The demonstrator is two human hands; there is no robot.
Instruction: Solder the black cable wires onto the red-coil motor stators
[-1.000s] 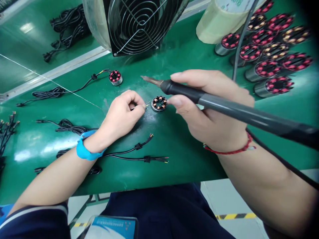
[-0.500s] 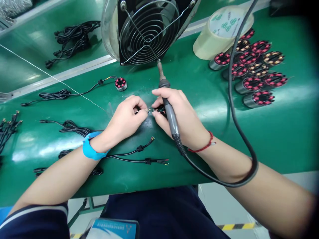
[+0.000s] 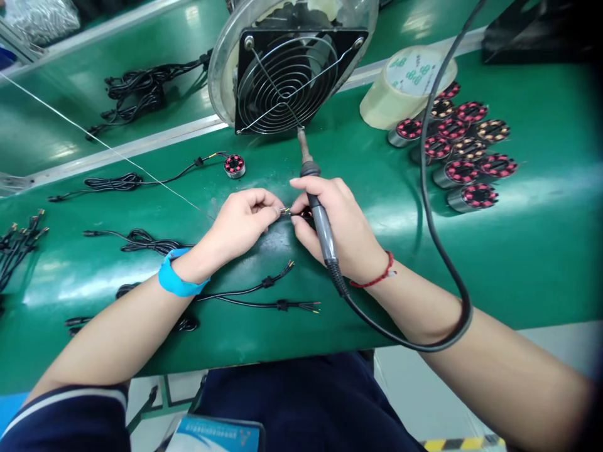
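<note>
My left hand point(image 3: 245, 218) was bent inward, thumb and forefinger pinched at their tips, the other fingers mostly hidden beneath. Just to the right of that pinch, my right hand point(image 3: 349, 229) pointed back toward it, the thumb bent close under one fingertip and the forefinger stretched out above both. The two hands' fingertips nearly met. Behind them, my bare forearms point(image 3: 120, 333) slanted apart, each back toward its own side.
</note>
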